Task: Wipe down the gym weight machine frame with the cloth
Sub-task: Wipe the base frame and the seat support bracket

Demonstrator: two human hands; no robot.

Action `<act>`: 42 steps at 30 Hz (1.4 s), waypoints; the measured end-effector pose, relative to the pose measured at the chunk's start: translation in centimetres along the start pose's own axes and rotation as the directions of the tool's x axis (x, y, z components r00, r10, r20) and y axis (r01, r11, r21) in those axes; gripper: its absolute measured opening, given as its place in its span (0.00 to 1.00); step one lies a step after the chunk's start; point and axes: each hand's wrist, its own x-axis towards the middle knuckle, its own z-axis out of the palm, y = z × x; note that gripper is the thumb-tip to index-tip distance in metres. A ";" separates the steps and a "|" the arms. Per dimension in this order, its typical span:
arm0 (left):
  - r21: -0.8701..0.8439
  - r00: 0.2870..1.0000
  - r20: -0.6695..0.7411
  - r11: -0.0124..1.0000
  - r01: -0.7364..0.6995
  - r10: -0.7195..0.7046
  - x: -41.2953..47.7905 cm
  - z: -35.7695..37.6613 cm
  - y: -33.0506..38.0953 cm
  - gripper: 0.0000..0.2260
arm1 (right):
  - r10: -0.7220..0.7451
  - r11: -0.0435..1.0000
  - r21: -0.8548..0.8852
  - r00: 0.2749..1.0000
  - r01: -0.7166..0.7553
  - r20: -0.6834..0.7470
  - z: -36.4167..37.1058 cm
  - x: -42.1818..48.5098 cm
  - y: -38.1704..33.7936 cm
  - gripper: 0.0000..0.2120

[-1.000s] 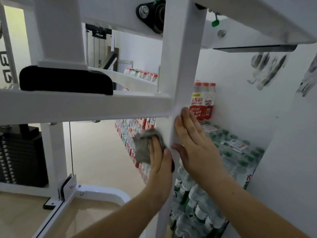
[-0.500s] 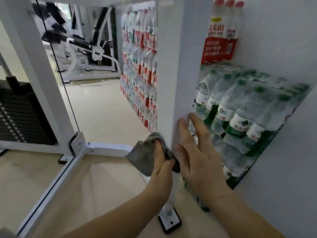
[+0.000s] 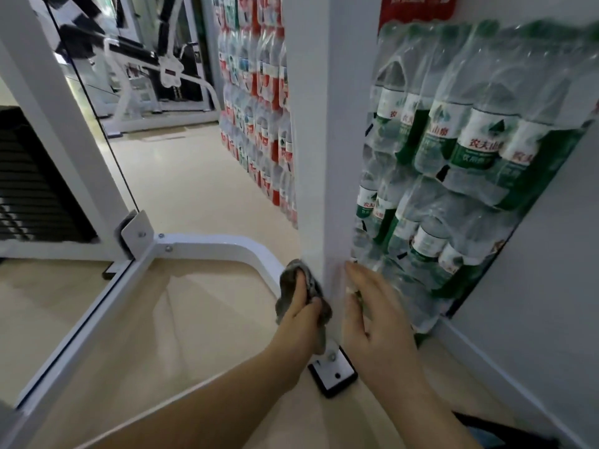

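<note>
the left hand (image 3: 303, 314) grips a grey cloth (image 3: 288, 288), its fingers clamped on the bunched fabric, and presses it against the left face of the white post (image 3: 319, 131) low down, just above the foot. part of the cloth hangs below the hand beside the post. the right hand (image 3: 372, 314) lies flat against the post's right face at about the same height, fingers straight and close together, holding nothing, tips pointing up. both forearms reach in from the bottom edge.

the post rises out of the top of the picture and ends at a black and white base plate (image 3: 334, 372) with a bolt, resting on the beige floor (image 3: 194, 189). a white curved rail (image 3: 227, 246) meets the post from the left at cloth height and joins a straight floor rail (image 3: 84, 315) at a bracket (image 3: 137, 226). a slanting white upright (image 3: 55, 108) stands above that bracket, with a black weight stack (image 3: 29, 179) behind it at far left.

just right of the post, shrink-wrapped packs of green-labelled bottles (image 3: 460, 150) are piled against the grey wall (image 3: 551, 270), close to the right hand. more bottles (image 3: 259, 102) with red labels are stacked behind the post. another white machine (image 3: 155, 76) stands further back.
</note>
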 end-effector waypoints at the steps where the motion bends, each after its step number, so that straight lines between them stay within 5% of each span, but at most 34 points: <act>1: 0.016 1.000 -0.017 1.000 0.026 -0.025 0.2 0.0 -0.2 0.27 | 0.013 1.000 0.004 0.999 -0.013 0.042 -0.1 -0.8 0.5 0.22; 4: 0.055 0.996 -0.090 0.998 0.008 -0.003 1.3 0.5 1.5 0.27 | 0.018 0.999 -0.048 0.971 -0.006 0.240 -0.6 -1.7 1.7 0.25; 8: 0.076 0.992 -0.123 0.997 -0.007 0.016 1.7 1.2 -0.4 0.25 | 0.103 0.990 0.063 0.956 -0.125 0.275 0.0 -1.1 2.2 0.25; 13: -0.027 0.963 -0.124 0.971 0.237 -0.238 2.5 1.1 -3.6 0.25 | 0.147 0.986 0.034 0.940 -0.165 0.309 1.2 -1.2 3.2 0.35; 17: -0.099 0.987 -0.144 0.993 0.064 -0.078 4.4 0.9 -2.0 0.23 | 0.213 0.972 0.031 0.932 -0.232 0.292 1.7 -1.8 4.1 0.38; 20: -0.123 0.988 -0.139 0.991 0.050 -0.067 4.7 0.9 -3.4 0.21 | 0.227 0.971 -0.006 0.912 -0.240 0.342 2.1 -2.1 4.4 0.36; 25: -0.095 0.946 -0.067 0.945 0.312 -0.319 5.1 0.2 -9.2 0.25 | 0.250 0.959 0.025 0.884 -0.282 0.395 2.6 -2.1 4.5 0.32; 30: -0.007 0.974 -0.176 0.990 0.140 -0.139 4.7 1.3 -10.4 0.22 | 0.311 0.932 0.060 0.874 -0.357 0.373 3.4 -2.5 5.0 0.32; 37: -0.155 0.940 -0.101 0.939 0.308 -0.325 3.3 1.0 -11.0 0.22 | 0.404 0.881 0.121 0.861 -0.457 0.309 3.9 -3.4 5.7 0.29; 42: -0.134 0.961 -0.081 0.958 0.254 -0.266 -0.1 -1.3 -8.4 0.13 | 0.482 0.766 0.322 0.828 -0.557 0.285 3.4 -2.8 4.5 0.16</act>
